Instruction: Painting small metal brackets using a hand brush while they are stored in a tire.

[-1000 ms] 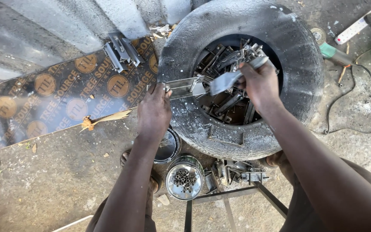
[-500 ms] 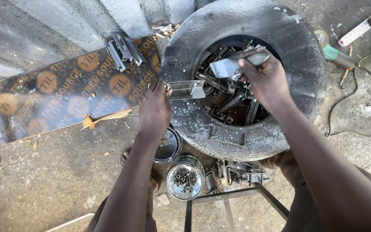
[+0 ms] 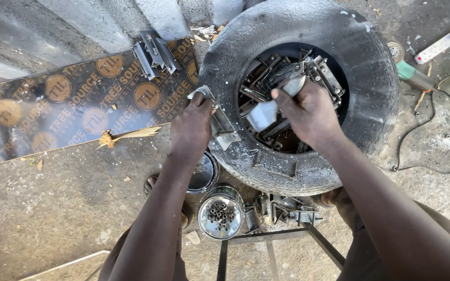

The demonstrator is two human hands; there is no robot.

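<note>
The right hand (image 3: 311, 112) has pulled back from the far side of the tyre's (image 3: 371, 104) hole towards its middle, and now carries a flat metal piece (image 3: 266, 112) lifted clear of the scrap brackets (image 3: 313, 70) piled inside; its grip is closed around the piece's upper end. The left hand (image 3: 192, 130) has shifted little: it stays on the tyre's left rim, grip closed on a bent bracket (image 3: 220, 125) that lies across the rubber and points into the hole. The two held pieces are now near each other, just apart, over the hole's left edge.

The hole is crowded with metal, so free room lies only above it. The tyre's near rim carries one loose strip (image 3: 274, 167). Just below the tyre stand a tin of small nuts (image 3: 220, 213), a round lid (image 3: 204, 174) and a low steel frame (image 3: 266, 239). Left of the tyre a printed board (image 3: 79, 109) lies on the floor with more brackets (image 3: 154, 52) on its far edge. Right of the tyre a cable (image 3: 444, 156) loops over bare concrete.
</note>
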